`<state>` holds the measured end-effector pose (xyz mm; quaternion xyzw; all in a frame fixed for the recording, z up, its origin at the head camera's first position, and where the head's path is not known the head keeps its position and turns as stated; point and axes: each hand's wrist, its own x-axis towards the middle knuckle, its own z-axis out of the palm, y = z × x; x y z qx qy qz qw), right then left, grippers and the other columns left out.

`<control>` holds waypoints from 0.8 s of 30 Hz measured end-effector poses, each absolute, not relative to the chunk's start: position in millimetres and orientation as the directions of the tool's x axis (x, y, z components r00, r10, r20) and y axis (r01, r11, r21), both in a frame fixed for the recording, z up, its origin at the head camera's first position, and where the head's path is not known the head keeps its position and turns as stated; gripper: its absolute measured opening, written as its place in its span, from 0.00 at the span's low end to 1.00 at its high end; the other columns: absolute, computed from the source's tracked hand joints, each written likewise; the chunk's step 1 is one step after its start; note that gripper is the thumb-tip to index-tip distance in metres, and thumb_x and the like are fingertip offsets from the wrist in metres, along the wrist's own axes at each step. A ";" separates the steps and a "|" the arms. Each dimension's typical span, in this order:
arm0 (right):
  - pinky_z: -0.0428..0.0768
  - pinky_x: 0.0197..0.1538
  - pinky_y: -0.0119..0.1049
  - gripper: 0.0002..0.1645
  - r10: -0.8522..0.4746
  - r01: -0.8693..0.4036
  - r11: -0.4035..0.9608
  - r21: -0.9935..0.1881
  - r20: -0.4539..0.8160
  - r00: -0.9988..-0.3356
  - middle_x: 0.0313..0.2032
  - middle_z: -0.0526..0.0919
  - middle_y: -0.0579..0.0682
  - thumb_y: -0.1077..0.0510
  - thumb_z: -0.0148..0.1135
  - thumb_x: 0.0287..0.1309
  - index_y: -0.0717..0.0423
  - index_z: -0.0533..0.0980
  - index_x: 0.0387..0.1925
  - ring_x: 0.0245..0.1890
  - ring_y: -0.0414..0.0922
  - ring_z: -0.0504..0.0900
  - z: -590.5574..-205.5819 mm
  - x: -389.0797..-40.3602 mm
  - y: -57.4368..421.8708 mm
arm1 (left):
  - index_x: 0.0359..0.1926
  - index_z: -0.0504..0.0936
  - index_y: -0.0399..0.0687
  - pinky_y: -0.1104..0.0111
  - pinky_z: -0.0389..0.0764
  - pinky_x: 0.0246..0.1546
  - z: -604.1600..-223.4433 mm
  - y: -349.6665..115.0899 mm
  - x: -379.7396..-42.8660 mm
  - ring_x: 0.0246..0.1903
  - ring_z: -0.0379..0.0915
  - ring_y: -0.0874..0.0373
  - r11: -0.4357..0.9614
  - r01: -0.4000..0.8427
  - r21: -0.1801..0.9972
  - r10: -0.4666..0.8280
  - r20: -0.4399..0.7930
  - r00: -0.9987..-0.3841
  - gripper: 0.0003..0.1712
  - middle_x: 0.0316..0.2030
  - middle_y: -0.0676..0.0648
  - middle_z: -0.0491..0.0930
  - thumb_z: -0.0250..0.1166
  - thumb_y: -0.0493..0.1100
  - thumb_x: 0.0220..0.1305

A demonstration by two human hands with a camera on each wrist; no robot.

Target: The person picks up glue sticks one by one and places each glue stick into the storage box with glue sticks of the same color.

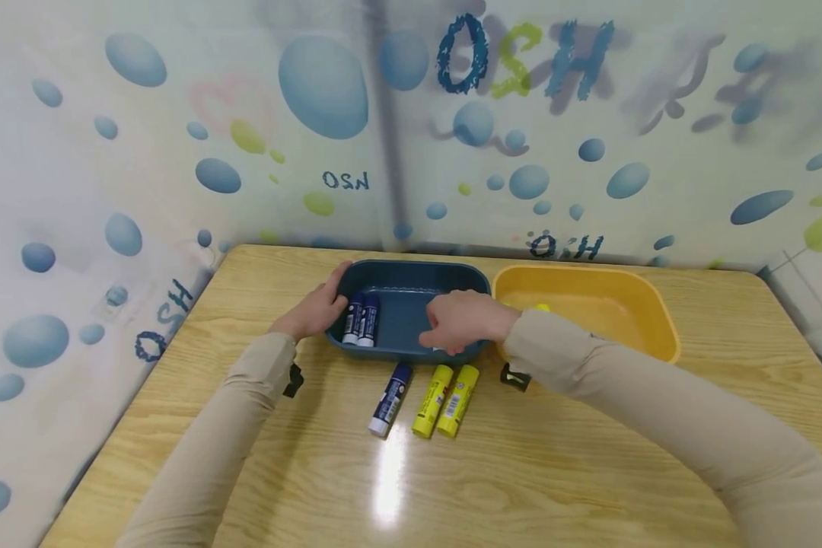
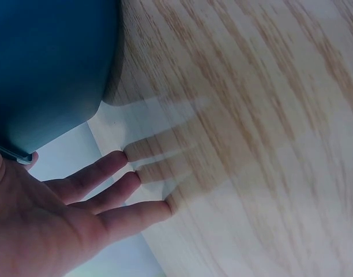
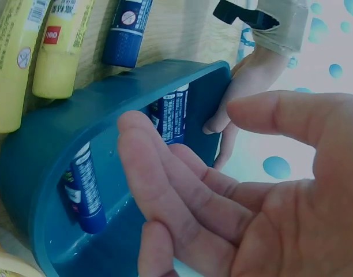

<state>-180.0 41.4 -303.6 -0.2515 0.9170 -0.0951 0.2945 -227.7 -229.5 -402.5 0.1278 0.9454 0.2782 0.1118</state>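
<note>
A dark blue plastic bin (image 1: 411, 354) stands on the table. My left hand (image 1: 317, 308) holds its left rim, thumb inside and the other fingers outside; in the left wrist view three fingers (image 2: 96, 179) reach out beside the bin wall. Two blue glue sticks (image 1: 360, 320) lie side by side at the bin's left end. Over the right end hovers my right hand (image 1: 466, 318), its fingers loosely bent with nothing between them. Close to it, another blue glue stick (image 3: 85, 190) leans inside the bin, mostly hidden from the head view.
In front of the bin lie a blue glue stick (image 1: 390, 399) and two yellow glue sticks, a left one (image 1: 432, 401) and a right one (image 1: 458, 400). A yellow bin (image 1: 647, 323) adjoins the blue bin on the right, with something yellow inside. A patterned curtain rises behind the table.
</note>
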 end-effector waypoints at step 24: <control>0.61 0.21 0.32 0.17 -0.569 -0.468 0.821 -0.328 -0.407 -0.714 0.15 0.66 0.44 0.49 0.62 0.60 0.53 0.73 0.20 0.15 0.40 0.64 -347.7 -137.8 68.8 | 0.75 0.40 0.45 0.44 0.54 0.64 -400.6 -228.3 -226.2 0.65 0.53 0.30 0.808 0.174 0.563 0.297 -0.134 -0.945 0.36 0.69 0.26 0.52 0.42 0.37 0.71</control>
